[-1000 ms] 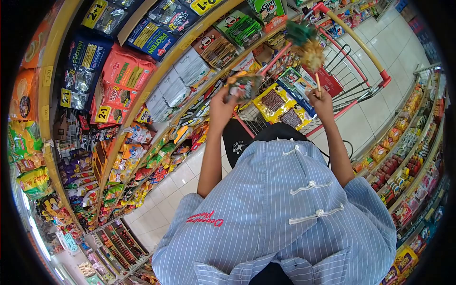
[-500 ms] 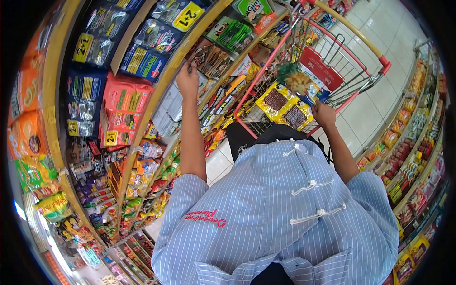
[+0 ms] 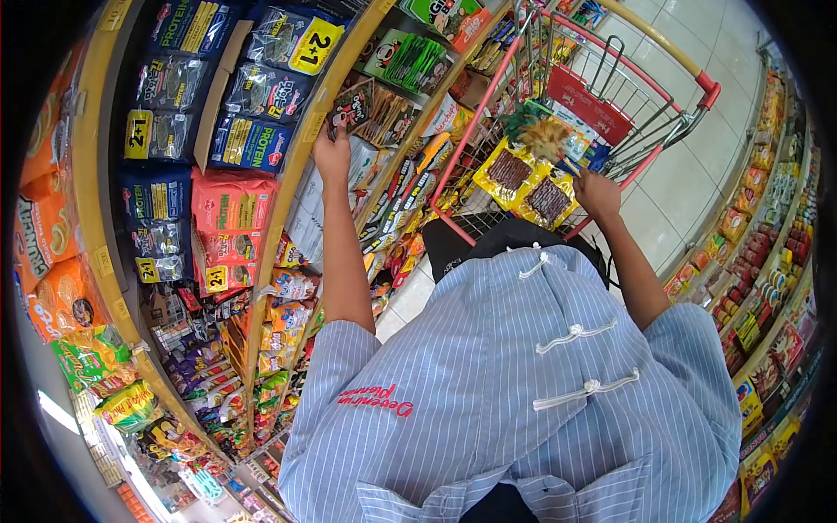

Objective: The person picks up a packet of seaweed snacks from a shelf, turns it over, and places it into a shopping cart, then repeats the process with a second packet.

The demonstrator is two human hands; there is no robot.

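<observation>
My left hand [image 3: 332, 155] is at the shelf on the left, its fingers closed on the lower edge of a dark snack packet [image 3: 353, 106] with white lettering. The packet stands tilted up beside a row of similar brown packets [image 3: 389, 117]. Over the shopping cart [image 3: 478, 139], my right hand [image 3: 598, 193] is closed round the thin handle of a feather duster [image 3: 546, 138] with tan and teal feathers. Below the duster, yellow packs with dark brown contents [image 3: 551, 202] lie in the cart.
Blue protein snack packs [image 3: 253, 144] and pink packs [image 3: 231, 218] fill the left shelves. Green packets [image 3: 414, 61] stand farther along. A red sign [image 3: 589, 106] is in the cart. Another stocked shelf [image 3: 750, 253] runs along the right, beyond the tiled floor [image 3: 667, 200].
The dark packet has come up into view at my left hand, its front now showing. My right hand and the duster have shifted slightly, and the view has turned a little.
</observation>
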